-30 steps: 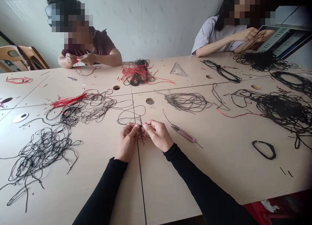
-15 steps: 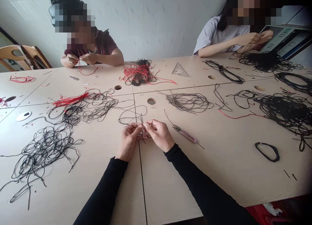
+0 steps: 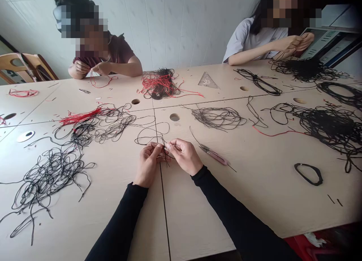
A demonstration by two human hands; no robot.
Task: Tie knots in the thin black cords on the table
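My left hand (image 3: 149,161) and my right hand (image 3: 185,155) meet over the table seam, both closed in a pinch. Between their fingertips runs a thin black cord (image 3: 164,152), its loose ends hanging below and its loops lying on the table beyond. The left thumb presses the cord against the index finger. My right thumb and index finger grip it just beside. Whether there is a knot between the fingers is too small to tell. Right of my right hand lie pink-handled thread snips (image 3: 216,156), with a thin cord end near their tip.
Tangled black cords (image 3: 51,174) lie at left, a red bundle (image 3: 82,116) behind them. A coiled black cord (image 3: 219,117) and a larger black heap (image 3: 330,129) lie to the right. A clear set square (image 3: 208,81) rests farther back. Two people across the table handle cords.
My fingers stay pinched on the cord, the fingertips slightly farther apart. The whole view has shifted a little, moving the scene slightly left.
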